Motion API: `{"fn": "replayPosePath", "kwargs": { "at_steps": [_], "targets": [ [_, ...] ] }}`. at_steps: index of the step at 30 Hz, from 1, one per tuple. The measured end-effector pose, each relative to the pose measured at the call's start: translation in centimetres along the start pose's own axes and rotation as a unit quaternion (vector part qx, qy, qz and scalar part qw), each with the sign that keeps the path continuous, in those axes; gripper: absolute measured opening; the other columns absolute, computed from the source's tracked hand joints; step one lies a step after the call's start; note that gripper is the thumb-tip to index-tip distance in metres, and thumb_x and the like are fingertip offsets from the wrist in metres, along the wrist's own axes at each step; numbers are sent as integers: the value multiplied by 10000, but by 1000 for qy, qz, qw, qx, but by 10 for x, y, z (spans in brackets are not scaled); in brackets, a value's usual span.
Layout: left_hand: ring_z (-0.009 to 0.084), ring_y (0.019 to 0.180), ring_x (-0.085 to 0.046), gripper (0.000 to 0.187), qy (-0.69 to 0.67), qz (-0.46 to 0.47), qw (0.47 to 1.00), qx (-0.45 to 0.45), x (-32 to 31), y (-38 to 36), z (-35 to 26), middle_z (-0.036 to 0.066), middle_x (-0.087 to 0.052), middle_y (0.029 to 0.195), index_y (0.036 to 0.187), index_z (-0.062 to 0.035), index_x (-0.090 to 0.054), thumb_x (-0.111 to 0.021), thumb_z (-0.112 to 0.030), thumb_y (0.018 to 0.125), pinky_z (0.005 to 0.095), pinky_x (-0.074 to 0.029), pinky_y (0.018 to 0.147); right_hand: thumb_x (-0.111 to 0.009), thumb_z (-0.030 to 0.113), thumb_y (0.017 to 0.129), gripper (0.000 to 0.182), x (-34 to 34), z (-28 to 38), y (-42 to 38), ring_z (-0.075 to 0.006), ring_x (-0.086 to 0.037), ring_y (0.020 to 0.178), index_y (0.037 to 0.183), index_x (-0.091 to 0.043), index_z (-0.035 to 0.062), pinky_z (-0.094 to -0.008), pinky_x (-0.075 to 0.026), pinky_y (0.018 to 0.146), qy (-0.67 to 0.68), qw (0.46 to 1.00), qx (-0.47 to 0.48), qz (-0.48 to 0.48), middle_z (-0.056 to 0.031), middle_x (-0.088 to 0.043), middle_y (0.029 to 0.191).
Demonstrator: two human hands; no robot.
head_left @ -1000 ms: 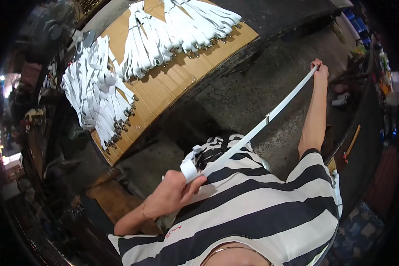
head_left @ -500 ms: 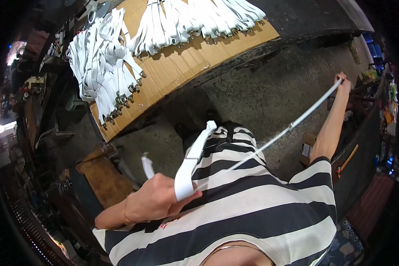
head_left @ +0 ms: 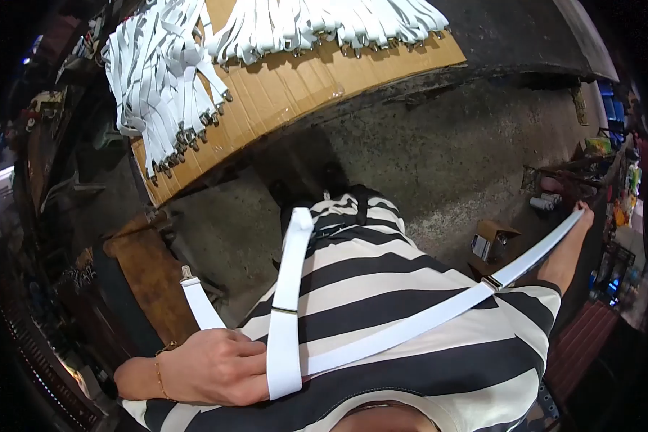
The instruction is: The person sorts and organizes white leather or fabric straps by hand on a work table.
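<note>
A pair of white elastic suspenders stretches across my body between both hands. Low on the left, my left hand is closed around the straps. One short end with a metal clip sticks up behind it, while a folded length with a slider loops over beside the fingers. Far to the right, my right hand pinches the other part of the strap at arm's length. A dark metal slider sits along that taut stretch.
Ahead, a cardboard sheet on a table bears bunches of white suspenders, their metal clips along the near edge. A small open cardboard box stands at right. A worn brown surface lies at left.
My right hand has come down and outward with the strap, which now shows its flat side. My left hand has moved down and left, and the clip end has swung left.
</note>
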State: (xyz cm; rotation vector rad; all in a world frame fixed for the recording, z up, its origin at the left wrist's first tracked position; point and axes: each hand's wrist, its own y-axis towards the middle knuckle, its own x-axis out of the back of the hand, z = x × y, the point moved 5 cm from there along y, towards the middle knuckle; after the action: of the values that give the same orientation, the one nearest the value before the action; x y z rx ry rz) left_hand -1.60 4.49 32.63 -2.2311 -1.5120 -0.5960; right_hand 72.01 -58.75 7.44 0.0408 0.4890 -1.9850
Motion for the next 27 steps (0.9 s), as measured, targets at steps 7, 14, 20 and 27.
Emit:
{"fn": "replayPosePath", "kwargs": {
  "at_steps": [7, 14, 20, 27],
  "targets": [
    [186, 523, -566, 297, -16, -5, 999, 45, 6, 6, 3, 67, -563, 668, 992, -3, -617, -630, -120, 719, 297, -466, 459, -392, 28, 727, 110, 87, 68, 2, -239, -450, 582, 662, -467, -19, -328, -420, 557, -44, 996, 58, -55, -118, -449, 641],
    [183, 520, -569, 312, 20, 2, 999, 36, 12, 18, -13, 62, -562, 659, 1010, -17, -620, -629, -97, 708, 303, -491, 478, -446, 39, 683, 125, 102, 47, 10, -268, -500, 620, 635, -532, -36, -341, -442, 596, -129, 988, 55, -64, -141, -513, 653],
    [246, 460, -537, 255, -11, 17, 997, 75, 3, 39, 32, 86, -539, 591, 1015, -80, -632, -625, -88, 760, 351, -437, 431, -492, 49, 646, 143, 63, -144, 14, -293, -542, 653, 612, -588, -51, -353, -461, 630, -288, 958, 4, -8, -160, -568, 663],
    [297, 501, -500, 227, -77, -63, 967, 236, -38, 90, 134, 161, -507, 574, 864, -2, -562, -540, -224, 902, 385, -388, 491, -353, 140, 839, 280, -42, -451, -255, -292, -517, 516, 617, -491, 36, -451, -478, 506, -151, 971, -184, -22, -146, -505, 563]
  ]
}}
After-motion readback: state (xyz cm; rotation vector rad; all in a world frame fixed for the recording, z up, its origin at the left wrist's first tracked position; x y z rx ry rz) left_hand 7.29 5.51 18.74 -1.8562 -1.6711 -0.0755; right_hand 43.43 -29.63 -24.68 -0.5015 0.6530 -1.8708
